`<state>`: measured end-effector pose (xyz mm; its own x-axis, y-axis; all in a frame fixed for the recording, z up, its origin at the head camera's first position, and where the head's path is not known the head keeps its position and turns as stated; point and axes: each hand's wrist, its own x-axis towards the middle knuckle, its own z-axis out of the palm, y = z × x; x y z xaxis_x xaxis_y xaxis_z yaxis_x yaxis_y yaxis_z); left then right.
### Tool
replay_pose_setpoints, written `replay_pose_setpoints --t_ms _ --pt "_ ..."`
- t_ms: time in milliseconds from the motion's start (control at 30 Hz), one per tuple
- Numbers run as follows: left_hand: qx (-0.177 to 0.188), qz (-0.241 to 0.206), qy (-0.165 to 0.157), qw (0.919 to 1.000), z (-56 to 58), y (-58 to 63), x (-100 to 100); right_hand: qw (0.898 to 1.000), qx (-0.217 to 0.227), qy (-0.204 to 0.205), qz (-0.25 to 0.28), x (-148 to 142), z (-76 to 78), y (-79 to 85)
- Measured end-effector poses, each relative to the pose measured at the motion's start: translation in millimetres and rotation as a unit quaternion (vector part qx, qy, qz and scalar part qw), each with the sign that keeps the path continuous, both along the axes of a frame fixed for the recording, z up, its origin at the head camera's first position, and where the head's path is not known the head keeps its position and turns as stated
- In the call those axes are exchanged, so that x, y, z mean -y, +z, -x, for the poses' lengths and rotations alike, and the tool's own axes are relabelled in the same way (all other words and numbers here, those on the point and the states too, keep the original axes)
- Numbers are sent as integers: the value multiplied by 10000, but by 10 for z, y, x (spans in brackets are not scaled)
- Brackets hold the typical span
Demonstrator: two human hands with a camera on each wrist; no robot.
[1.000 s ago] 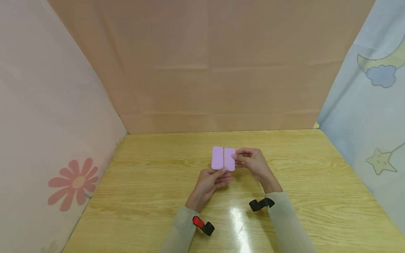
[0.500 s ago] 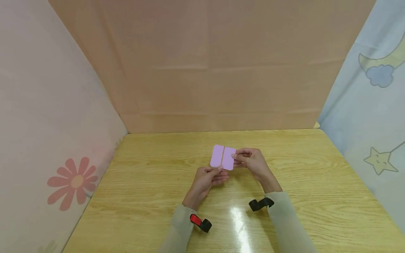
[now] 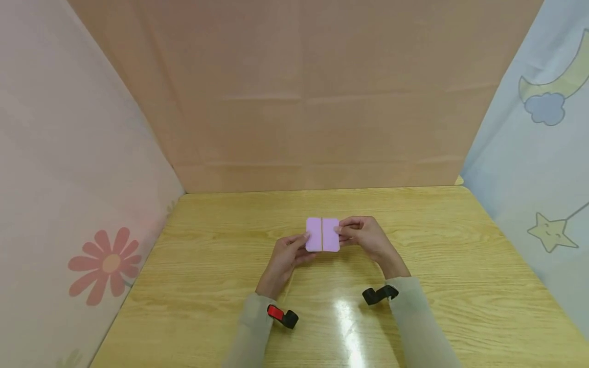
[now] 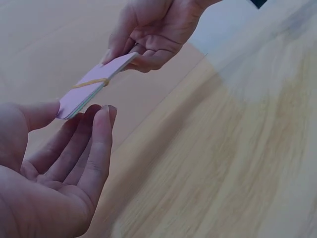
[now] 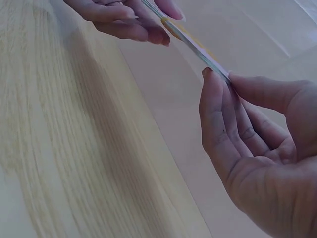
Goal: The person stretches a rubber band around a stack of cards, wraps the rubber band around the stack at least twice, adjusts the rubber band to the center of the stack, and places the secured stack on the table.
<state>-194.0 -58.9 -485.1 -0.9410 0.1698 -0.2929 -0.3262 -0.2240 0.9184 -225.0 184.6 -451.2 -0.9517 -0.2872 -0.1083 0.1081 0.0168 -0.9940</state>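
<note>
A thin stack of pink cards with rounded corners is held above the table, a tan rubber band running round its middle. My left hand pinches the stack's left edge, thumb on top and fingers beneath. At the opposite edge my right hand pinches it between thumb and fingers. From the side, in the left wrist view, the stack shows several thin layers, some pale green. In the right wrist view the rubber band wraps tightly over both edges.
The wooden table lies below both hands. A brown cloth backdrop rises behind it, with a flower-printed curtain on the left and a star-and-moon curtain on the right. Black straps circle both sleeves.
My left hand has slid from the stack's lower edge round to its left edge. The stack tilted a little, then levelled and shifted slightly left. My right hand has kept its grip.
</note>
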Motion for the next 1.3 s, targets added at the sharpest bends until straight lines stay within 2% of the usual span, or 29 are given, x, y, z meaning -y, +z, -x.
replay_pose_setpoints --t_ms 167,467,633,800,933,1167,1300 --pt "-64 163 220 9996 32 -1 66 9999 93 109 -47 17 -5 -18" --pt "-75 281 399 9988 72 34 99 9995 249 173 36 38 -31 -29" --pt "-92 255 426 9987 66 44 133 9992 330 176 127 66 -34 -43" --pt "-267 286 380 9985 95 63 166 9991 347 197 157 90 -12 -53" --pt "-364 526 278 9976 145 89 192 9992 393 88 -51 109 21 -58" --pt "-501 1385 -1 9891 243 178 258 9980 458 -67 -440 160 121 -46" --pt "-490 1551 -54 9867 318 202 253 9970 544 -162 -519 177 190 -64"
